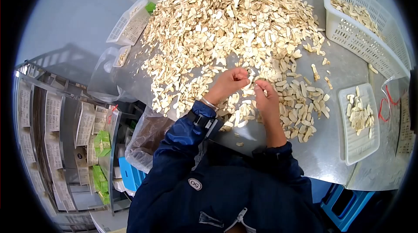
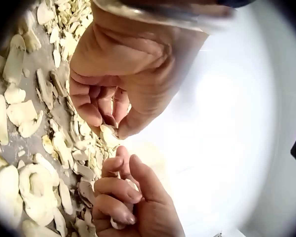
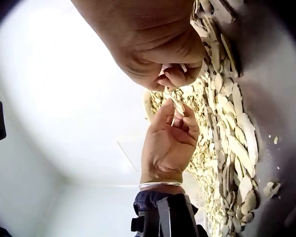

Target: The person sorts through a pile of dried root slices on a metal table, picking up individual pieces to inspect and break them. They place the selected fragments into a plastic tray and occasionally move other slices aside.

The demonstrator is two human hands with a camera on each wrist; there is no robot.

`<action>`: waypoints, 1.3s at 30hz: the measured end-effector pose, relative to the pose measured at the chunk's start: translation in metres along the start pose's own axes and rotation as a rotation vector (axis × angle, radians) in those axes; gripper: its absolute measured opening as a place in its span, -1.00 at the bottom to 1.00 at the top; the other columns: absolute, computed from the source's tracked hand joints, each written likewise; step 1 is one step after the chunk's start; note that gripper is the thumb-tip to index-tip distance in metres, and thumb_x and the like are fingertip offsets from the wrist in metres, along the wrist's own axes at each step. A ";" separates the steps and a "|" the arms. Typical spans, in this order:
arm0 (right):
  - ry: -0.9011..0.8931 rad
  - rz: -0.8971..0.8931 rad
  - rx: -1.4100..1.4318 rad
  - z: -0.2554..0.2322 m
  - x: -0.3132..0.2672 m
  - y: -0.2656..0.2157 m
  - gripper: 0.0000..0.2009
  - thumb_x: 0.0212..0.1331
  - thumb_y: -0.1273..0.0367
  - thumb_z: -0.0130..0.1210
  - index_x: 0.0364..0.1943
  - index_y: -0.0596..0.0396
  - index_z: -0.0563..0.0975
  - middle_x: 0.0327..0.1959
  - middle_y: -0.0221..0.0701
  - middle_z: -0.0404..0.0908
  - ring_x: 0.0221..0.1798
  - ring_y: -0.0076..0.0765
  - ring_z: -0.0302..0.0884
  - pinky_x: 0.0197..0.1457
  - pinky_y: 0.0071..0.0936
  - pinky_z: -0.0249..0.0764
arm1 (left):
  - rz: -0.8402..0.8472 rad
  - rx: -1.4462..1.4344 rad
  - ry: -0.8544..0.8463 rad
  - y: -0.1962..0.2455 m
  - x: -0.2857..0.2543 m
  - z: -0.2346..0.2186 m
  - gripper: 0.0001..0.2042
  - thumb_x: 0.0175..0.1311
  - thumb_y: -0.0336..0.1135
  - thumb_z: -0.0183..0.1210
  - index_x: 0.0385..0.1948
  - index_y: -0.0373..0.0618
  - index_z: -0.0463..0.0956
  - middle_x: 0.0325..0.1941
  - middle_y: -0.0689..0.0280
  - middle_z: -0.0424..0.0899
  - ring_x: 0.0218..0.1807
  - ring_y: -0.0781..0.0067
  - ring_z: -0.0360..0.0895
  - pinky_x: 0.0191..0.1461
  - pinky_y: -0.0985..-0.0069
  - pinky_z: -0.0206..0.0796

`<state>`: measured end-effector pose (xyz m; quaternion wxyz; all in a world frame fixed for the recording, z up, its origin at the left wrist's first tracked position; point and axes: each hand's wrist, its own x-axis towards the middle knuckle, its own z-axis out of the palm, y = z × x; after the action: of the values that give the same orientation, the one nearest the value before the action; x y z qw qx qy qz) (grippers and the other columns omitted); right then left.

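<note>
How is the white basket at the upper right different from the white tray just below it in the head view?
The basket has tall, slotted walls, while the tray is shallow with a low rim. The basket sits farther from the person; the tray lies nearer. Both are white and hold pale slices.

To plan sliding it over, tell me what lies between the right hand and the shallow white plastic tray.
In the head view, loose pale flat slices lie beside the right hand, then bare grey metal tabletop up to the tray.
</note>
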<state>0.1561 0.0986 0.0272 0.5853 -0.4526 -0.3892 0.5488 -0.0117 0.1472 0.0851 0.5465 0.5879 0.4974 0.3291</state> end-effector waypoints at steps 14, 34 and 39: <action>-0.118 0.306 0.307 0.001 -0.006 -0.029 -0.81 0.38 0.36 0.13 -0.04 0.11 0.62 -0.59 -0.70 0.38 -0.61 -0.82 0.18 -0.56 -0.72 0.08 | 0.221 0.289 0.088 0.026 -0.028 0.024 -0.89 0.32 -0.45 0.28 -0.27 -0.29 0.56 -0.43 0.48 0.64 -0.41 0.80 0.47 -0.36 0.70 0.36; 0.138 0.277 0.430 -0.006 -0.004 -0.036 -0.81 0.46 0.21 -0.06 -0.15 -0.01 0.46 -0.41 -0.59 0.41 -0.48 -0.69 0.31 -0.51 -0.71 0.17 | 0.506 0.803 0.185 0.002 -0.025 0.028 -0.77 0.17 -0.37 0.29 -0.14 -0.16 0.57 -0.11 0.10 0.63 -0.06 -0.04 0.56 0.08 0.20 0.40; 0.147 0.328 0.484 -0.007 -0.002 -0.036 -0.80 0.46 0.21 -0.03 -0.11 0.02 0.46 -0.47 -0.60 0.37 -0.55 -0.68 0.24 -0.57 -0.67 0.11 | 0.485 0.868 0.175 -0.013 -0.011 0.019 -0.90 0.19 -0.43 0.17 -0.28 -0.16 0.57 -0.31 0.12 0.65 -0.17 -0.05 0.57 -0.02 0.19 0.40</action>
<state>0.1731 0.0967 0.0596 0.6061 -0.3952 -0.1253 0.6787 0.0002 0.1290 0.0706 0.1157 0.8299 0.4813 0.2575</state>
